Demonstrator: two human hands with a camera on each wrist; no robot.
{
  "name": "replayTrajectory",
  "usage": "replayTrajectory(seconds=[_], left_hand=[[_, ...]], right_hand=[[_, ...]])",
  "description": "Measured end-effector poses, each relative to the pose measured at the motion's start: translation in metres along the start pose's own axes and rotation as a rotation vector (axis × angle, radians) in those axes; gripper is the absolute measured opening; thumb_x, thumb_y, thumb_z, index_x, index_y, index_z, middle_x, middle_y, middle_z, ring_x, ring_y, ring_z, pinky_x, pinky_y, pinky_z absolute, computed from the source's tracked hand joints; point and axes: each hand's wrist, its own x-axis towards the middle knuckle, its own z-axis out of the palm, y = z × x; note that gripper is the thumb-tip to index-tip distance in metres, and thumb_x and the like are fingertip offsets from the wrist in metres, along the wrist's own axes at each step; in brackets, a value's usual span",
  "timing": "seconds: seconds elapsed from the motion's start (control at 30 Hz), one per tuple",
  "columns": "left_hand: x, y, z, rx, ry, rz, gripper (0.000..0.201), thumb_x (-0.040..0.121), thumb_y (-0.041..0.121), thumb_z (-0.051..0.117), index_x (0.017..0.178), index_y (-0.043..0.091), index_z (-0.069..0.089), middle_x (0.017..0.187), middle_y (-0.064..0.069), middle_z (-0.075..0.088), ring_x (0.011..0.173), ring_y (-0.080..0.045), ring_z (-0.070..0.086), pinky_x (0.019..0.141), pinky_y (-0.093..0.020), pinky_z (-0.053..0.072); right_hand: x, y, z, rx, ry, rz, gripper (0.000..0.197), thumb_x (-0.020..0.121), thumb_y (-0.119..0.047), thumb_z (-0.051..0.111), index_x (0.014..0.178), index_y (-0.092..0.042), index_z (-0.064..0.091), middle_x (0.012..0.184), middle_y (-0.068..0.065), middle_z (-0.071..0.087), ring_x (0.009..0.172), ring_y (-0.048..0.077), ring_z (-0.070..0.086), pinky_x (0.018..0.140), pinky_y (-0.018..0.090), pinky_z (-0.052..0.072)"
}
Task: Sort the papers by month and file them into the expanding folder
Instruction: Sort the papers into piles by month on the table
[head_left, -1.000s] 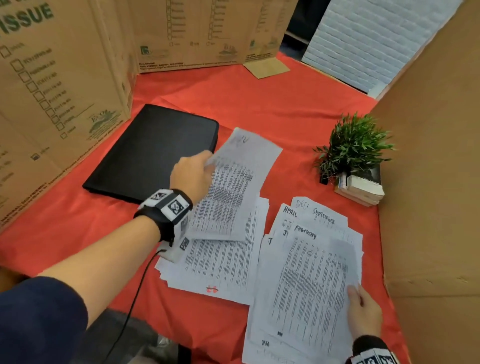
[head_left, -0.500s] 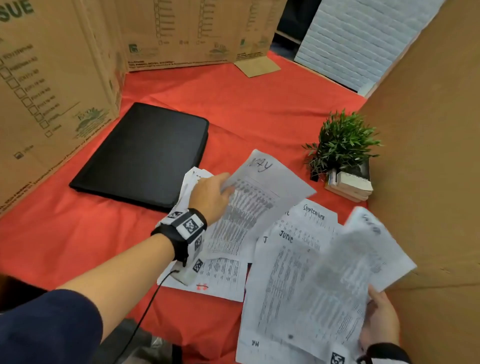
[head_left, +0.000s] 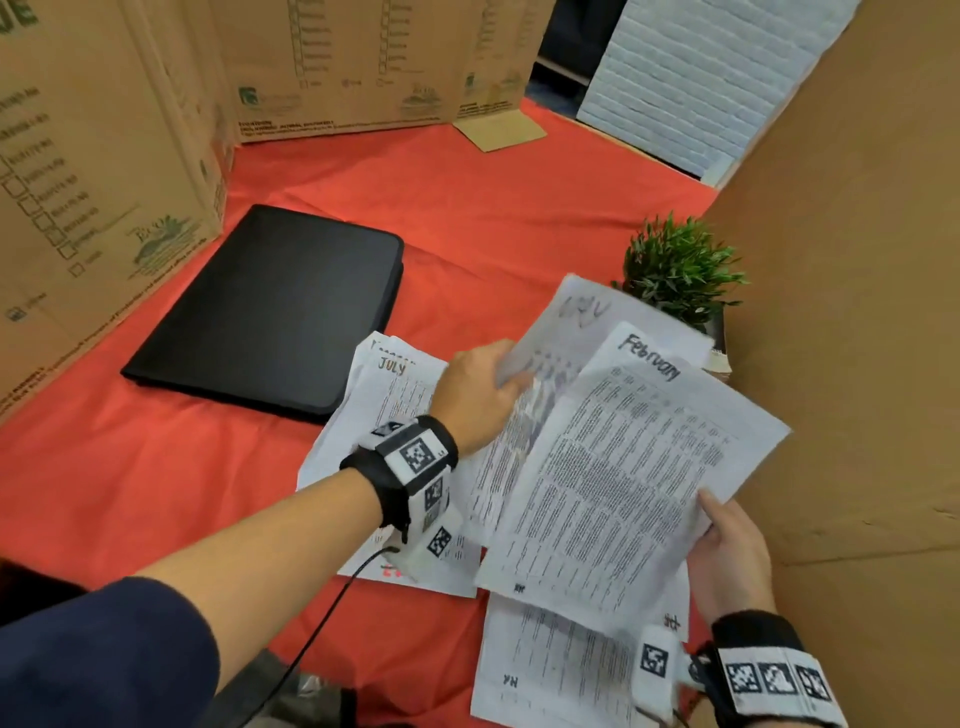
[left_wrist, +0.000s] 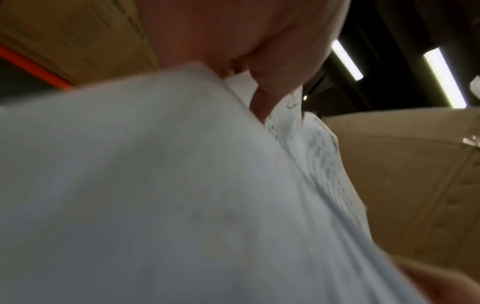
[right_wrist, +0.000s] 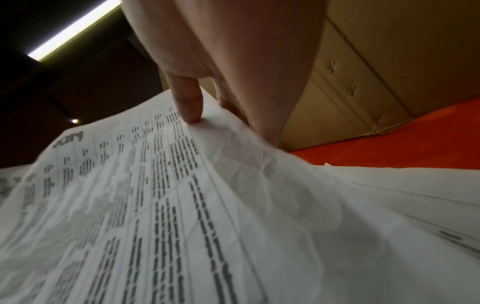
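Observation:
My right hand (head_left: 727, 545) grips the lower right edge of a printed sheet headed February (head_left: 623, 467) and holds it raised over the papers. My left hand (head_left: 480, 392) pinches the left edge of another lifted sheet (head_left: 566, 322), whose blurred heading I cannot read; it lies partly under the February sheet. A sheet headed July (head_left: 395, 384) tops the left stack on the red cloth. More printed sheets (head_left: 561, 670) lie beneath, near the front edge. The closed black expanding folder (head_left: 280, 306) lies flat at the left. In the right wrist view fingers (right_wrist: 188, 102) press on a printed sheet (right_wrist: 182, 205).
Cardboard walls (head_left: 93, 171) stand at the left and back, and a tall cardboard panel (head_left: 857, 312) closes the right side. A small green potted plant (head_left: 680, 270) sits by that panel. A white brick-pattern board (head_left: 696, 78) leans at the back right. Red cloth (head_left: 467, 197) covers the table.
My right hand lifted the February sheet off the right stack and swung it left. My left hand carried its sheet rightward, so the two sheets now overlap; July is uncovered on the left stack.

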Motion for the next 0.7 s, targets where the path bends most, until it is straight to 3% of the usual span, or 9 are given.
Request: replayTrajectory(seconds=[0.07,0.1,0.17,0.23,0.33,0.43,0.5,0.6,0.7], left_hand=[[-0.010,-0.008,0.016,-0.025,-0.166,-0.076,0.026,0.093,0.033,0.058,0.103,0.009,0.065,0.093,-0.007,0.071,0.083,-0.026,0.066,0.074,-0.046,0.055],[-0.016,-0.009,0.022,-0.035,-0.241,-0.107,0.029,0.096,0.036,0.055,0.103,0.009,0.065,0.094,-0.008,0.071,0.083,-0.026,0.067,0.074,-0.047,0.056],[-0.028,-0.014,0.032,-0.074,-0.393,-0.193,0.039,0.099,0.042,0.047,0.091,0.008,0.064,0.082,-0.007,0.068,0.070,-0.023,0.065,0.067,-0.043,0.055],[-0.040,-0.017,0.041,-0.101,-0.485,-0.286,0.055,0.099,0.052,0.040,0.065,0.010,0.050,0.060,-0.002,0.051,0.050,-0.015,0.048,0.054,-0.033,0.041],[-0.055,-0.030,0.056,0.101,-0.488,-0.347,0.060,0.095,0.063,0.035,0.070,0.011,0.053,0.064,-0.006,0.050,0.058,-0.017,0.048,0.057,-0.029,0.034],[-0.064,-0.048,0.074,0.386,-0.517,-0.378,0.048,0.094,0.053,0.051,0.102,0.006,0.058,0.097,-0.010,0.063,0.084,-0.023,0.059,0.070,-0.032,0.046],[-0.066,-0.050,0.083,0.475,-0.576,-0.444,0.045,0.092,0.045,0.058,0.113,0.006,0.053,0.111,-0.011,0.060,0.097,-0.026,0.060,0.076,-0.033,0.050],[-0.069,-0.041,0.093,0.572,-0.613,-0.483,0.038,0.093,0.036,0.059,0.114,0.004,0.054,0.111,-0.010,0.061,0.098,-0.027,0.062,0.070,-0.029,0.047],[-0.073,-0.036,0.103,0.637,-0.545,-0.455,0.024,0.093,0.027,0.059,0.107,0.008,0.056,0.106,-0.009,0.063,0.092,-0.026,0.063,0.068,-0.030,0.047]], right_hand=[[0.007,0.007,-0.005,-0.048,0.016,0.014,0.031,0.102,-0.009,0.042,0.127,0.002,0.055,0.105,-0.011,0.069,0.110,0.029,0.060,0.068,0.002,0.045],[0.009,0.009,-0.007,-0.078,0.021,0.040,0.029,0.100,-0.009,0.046,0.126,0.000,0.055,0.112,0.000,0.068,0.106,0.029,0.062,0.071,0.010,0.051],[0.018,0.023,-0.019,-0.203,0.081,0.033,0.029,0.094,-0.003,0.054,0.123,-0.004,0.054,0.117,0.013,0.066,0.102,0.029,0.064,0.087,0.041,0.054],[0.020,0.037,-0.035,-0.335,0.105,0.044,0.033,0.088,0.003,0.059,0.120,-0.006,0.056,0.116,0.014,0.067,0.101,0.031,0.064,0.094,0.051,0.049],[0.019,0.061,-0.068,-0.403,0.135,0.127,0.029,0.083,0.010,0.057,0.104,-0.009,0.064,0.107,0.016,0.069,0.100,0.035,0.064,0.091,0.049,0.050],[0.017,0.078,-0.088,-0.460,0.175,0.221,0.025,0.085,0.009,0.054,0.095,-0.011,0.065,0.107,0.017,0.068,0.101,0.034,0.062,0.098,0.053,0.046],[0.021,0.086,-0.094,-0.459,0.191,0.256,0.022,0.088,0.008,0.050,0.101,-0.006,0.062,0.101,0.017,0.066,0.092,0.032,0.062,0.089,0.047,0.049],[0.034,0.097,-0.093,-0.445,0.166,0.278,0.019,0.088,0.009,0.048,0.103,0.002,0.057,0.090,0.013,0.063,0.079,0.027,0.058,0.068,0.034,0.046],[0.042,0.104,-0.089,-0.450,0.134,0.308,0.009,0.086,0.006,0.055,0.092,-0.001,0.055,0.096,0.016,0.060,0.080,0.027,0.055,0.067,0.034,0.043]])
